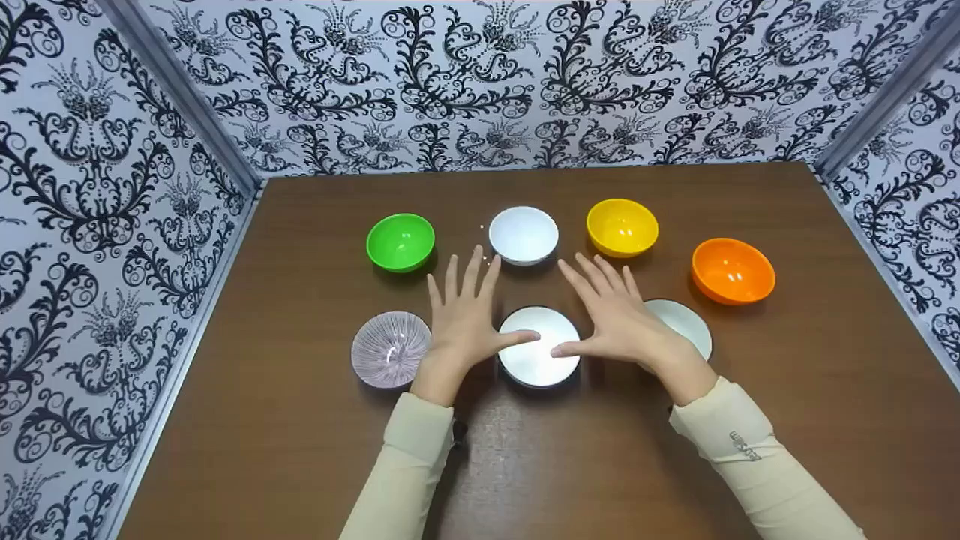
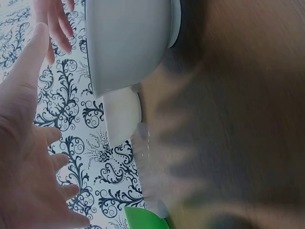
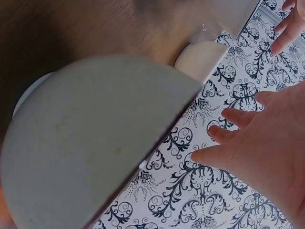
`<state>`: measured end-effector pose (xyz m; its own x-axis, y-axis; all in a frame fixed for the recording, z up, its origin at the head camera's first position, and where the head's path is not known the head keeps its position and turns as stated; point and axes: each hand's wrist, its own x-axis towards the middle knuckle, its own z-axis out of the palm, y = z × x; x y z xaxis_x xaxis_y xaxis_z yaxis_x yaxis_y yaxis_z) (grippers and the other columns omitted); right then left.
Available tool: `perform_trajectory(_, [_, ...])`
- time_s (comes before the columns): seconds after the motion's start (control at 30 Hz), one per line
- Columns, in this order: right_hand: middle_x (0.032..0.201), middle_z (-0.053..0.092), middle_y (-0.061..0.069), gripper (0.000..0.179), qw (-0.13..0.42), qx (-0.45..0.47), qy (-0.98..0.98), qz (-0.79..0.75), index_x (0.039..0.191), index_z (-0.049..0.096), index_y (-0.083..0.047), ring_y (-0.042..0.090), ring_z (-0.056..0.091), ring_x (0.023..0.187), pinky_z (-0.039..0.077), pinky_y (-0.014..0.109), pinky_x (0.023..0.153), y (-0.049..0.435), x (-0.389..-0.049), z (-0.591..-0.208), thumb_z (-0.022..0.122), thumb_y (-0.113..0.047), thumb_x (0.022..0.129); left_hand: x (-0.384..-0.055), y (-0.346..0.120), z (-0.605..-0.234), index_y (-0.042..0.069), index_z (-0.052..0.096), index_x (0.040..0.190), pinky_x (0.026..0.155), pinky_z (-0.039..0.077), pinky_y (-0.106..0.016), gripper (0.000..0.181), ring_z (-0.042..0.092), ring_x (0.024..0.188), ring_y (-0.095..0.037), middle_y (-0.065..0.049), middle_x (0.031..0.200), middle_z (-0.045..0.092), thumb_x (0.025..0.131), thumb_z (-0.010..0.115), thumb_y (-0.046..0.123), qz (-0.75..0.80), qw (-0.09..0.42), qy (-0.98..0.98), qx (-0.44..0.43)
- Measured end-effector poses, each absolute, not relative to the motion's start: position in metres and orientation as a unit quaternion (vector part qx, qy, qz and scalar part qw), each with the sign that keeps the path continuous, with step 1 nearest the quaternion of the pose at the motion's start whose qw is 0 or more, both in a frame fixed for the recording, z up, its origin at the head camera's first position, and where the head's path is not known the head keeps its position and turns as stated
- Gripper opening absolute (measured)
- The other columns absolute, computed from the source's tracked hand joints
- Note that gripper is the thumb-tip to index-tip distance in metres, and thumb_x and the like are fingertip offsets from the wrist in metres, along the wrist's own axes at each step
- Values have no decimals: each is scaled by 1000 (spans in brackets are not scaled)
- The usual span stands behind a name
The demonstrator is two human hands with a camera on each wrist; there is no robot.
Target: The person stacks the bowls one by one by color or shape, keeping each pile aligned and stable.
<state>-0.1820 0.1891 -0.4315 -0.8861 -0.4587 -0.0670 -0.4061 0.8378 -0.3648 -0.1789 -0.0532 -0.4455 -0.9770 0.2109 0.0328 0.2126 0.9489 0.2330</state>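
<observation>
My left hand (image 1: 463, 321) is held above the table with its fingers spread and nothing in it. Likewise bare, the right hand (image 1: 616, 321) has its fingers stretched toward the back wall. Both thumbs point inward and overlap a white bowl with a dark rim (image 1: 538, 369) in the head view. Partly behind the left wrist is a purple-streaked bowl (image 1: 386, 349). The right hand and wrist partly cover a pale grey-green bowl (image 1: 684, 322), which looms large in the right wrist view (image 3: 90, 138). In the left wrist view, the dark-rimmed bowl (image 2: 128, 43) stands beyond the thumb.
Along the back are a green bowl (image 1: 400, 243), a white bowl (image 1: 523, 235), a yellow bowl (image 1: 622, 228) and an orange bowl (image 1: 732, 271). Tiny white specks lie beside the white bowl. Patterned walls (image 1: 480, 82) enclose the brown table (image 1: 285, 420) at the back and sides.
</observation>
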Motion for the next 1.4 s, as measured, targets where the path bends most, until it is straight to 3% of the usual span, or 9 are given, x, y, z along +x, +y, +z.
perform_trajectory(0.33, [169, 7, 15, 121, 83, -235, 948, -196, 162, 12, -21, 44, 6, 154, 4, 68, 122, 184, -176, -435, 72, -74, 71, -178, -54, -447, 26, 12, 162, 122, 0, -67, 124, 2, 156, -39, -3, 170, 2, 66, 59, 90, -121, 0, -987, -104])
perform_trajectory(0.6, [169, 4, 12, 124, 115, -229, 940, -227, 162, 6, -25, 41, 5, 155, 25, 66, 118, 183, -170, -440, 74, -74, 70, -177, -54, -447, 25, 12, 162, 122, 1, -67, 124, 2, 156, -39, -3, 170, 2, 67, 59, 90, -118, -5, -988, -103])
perform_trajectory(0.77, [170, 4, 10, 126, 131, -227, 934, -243, 162, 4, -28, 39, 10, 155, 31, 65, 116, 182, -167, -443, 74, -74, 69, -177, -55, -449, 25, 11, 162, 122, -1, -67, 124, 0, 156, -38, -2, 170, 0, 67, 58, 90, -114, -10, -988, -100])
perform_trajectory(1.4, [168, 13, 13, 135, 142, -242, 921, -270, 162, 4, -20, 36, 19, 154, 27, 60, 120, 181, -161, -455, 79, -73, 63, -175, -56, -454, 24, 12, 162, 122, 3, -68, 126, 3, 156, -37, -3, 170, 2, 66, 57, 91, -113, -2, -989, -98])
